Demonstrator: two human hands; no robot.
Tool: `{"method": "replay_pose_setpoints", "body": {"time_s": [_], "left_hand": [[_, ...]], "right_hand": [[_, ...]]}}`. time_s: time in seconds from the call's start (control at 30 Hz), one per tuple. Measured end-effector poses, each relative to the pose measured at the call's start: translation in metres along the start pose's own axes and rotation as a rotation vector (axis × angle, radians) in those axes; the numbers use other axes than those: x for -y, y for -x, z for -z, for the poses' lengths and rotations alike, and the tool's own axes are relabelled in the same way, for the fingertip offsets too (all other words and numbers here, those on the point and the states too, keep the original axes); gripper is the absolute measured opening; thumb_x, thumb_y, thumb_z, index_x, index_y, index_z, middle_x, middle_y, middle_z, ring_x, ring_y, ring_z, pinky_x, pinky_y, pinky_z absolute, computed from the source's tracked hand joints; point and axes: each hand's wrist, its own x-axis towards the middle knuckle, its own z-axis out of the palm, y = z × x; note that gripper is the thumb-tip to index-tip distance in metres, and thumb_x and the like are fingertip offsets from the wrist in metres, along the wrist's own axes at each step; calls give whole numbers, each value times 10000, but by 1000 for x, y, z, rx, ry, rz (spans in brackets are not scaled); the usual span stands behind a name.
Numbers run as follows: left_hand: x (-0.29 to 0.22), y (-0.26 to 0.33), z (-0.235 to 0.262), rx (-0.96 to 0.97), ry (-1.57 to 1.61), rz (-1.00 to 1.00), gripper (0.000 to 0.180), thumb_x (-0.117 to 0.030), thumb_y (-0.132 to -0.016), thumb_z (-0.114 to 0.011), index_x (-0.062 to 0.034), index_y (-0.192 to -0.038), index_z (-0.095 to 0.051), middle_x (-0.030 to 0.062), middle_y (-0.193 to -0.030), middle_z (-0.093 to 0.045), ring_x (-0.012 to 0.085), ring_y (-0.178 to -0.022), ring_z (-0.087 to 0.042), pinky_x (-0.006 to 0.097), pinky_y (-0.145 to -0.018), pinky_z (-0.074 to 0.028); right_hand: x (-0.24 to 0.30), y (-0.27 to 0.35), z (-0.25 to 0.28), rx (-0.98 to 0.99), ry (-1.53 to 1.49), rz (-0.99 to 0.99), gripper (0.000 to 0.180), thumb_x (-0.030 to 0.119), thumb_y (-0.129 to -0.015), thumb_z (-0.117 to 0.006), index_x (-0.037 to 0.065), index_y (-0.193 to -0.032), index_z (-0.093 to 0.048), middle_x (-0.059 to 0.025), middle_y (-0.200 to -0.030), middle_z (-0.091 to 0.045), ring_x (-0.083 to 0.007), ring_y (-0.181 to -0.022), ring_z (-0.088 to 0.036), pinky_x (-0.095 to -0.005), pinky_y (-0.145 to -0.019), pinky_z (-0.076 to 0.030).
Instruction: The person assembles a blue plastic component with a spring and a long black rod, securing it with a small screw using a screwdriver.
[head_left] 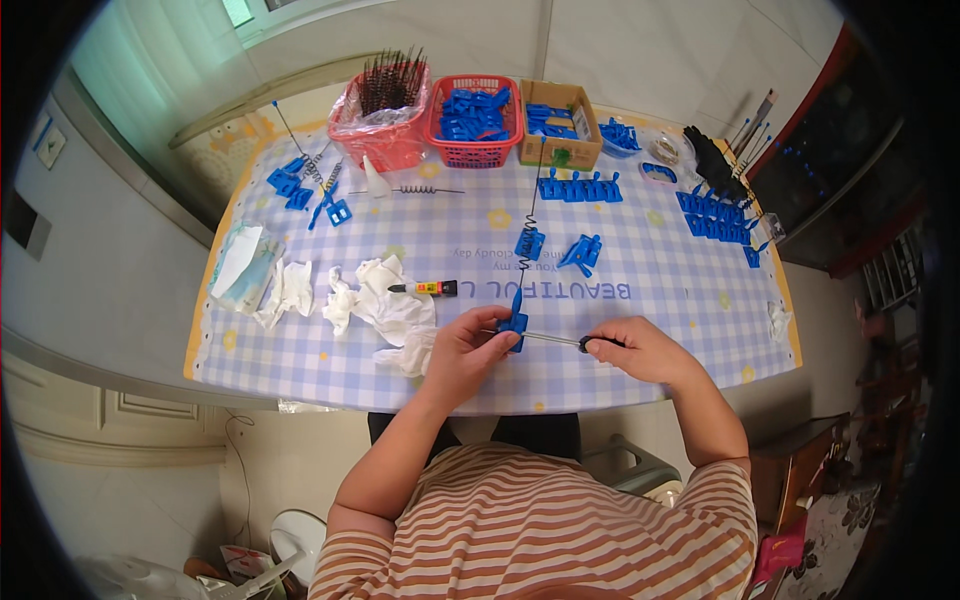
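Note:
My left hand (468, 345) pinches a small blue plastic piece (516, 321) near the table's front edge. My right hand (640, 348) grips the black handle of a thin metal tool (560, 340) whose shaft points left into the blue piece. A thin coiled spring wire (528, 235) rises from that piece toward the far side, passing a second blue piece (529, 243). Another blue plastic part (582, 252) lies just right of the wire. A small glue tube (425, 288) lies left of my hands beside crumpled white tissues (385, 305).
A blue checked cloth covers the table (650, 290). At the back stand a pink basket of black springs (385, 115), a red basket of blue parts (473, 118) and a cardboard box (560, 122). Rows of blue parts (715, 215) line the right side; more lie at the left (295, 185).

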Motion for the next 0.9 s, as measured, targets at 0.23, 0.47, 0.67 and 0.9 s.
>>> {"method": "replay_pose_setpoints", "body": {"time_s": [0.23, 0.47, 0.67, 0.9], "left_hand": [[-2, 3, 1, 44, 66, -7, 381, -54, -882, -684, -5, -1244, -577, 36, -945, -665, 71, -796, -596, 211, -720, -493], [2, 9, 5, 100, 88, -52, 397, -56, -899, -664, 4, -1276, -557, 60, -992, -666, 95, -852, -628, 242, -766, -530], [3, 13, 11, 159, 150, -24, 316, -73, -966, -570, 2, -1273, -581, 79, -1079, -669, 128, -922, -652, 278, -780, -576], [3, 15, 9, 138, 182, -16, 300, -67, -974, -554, -5, -1265, -592, 74, -1106, -667, 123, -934, -649, 275, -804, -579]], "right_hand": [[1, 2, 0, -9, 20, 36, 277, 266, -938, -596, -2, -970, -657, -116, -747, -618, -201, -670, -546, -332, -646, -457], [-2, 6, 5, 40, 31, 90, 255, 230, -925, -609, 7, -1039, -657, -127, -871, -654, -246, -779, -607, -343, -716, -484], [8, 12, 12, 40, 83, 142, 222, 190, -907, -631, 21, -1047, -662, -117, -883, -634, -253, -798, -600, -345, -718, -478], [11, 15, 7, -3, 126, 178, 217, 178, -884, -653, 33, -1044, -671, -112, -865, -624, -261, -782, -595, -348, -705, -475]]}}
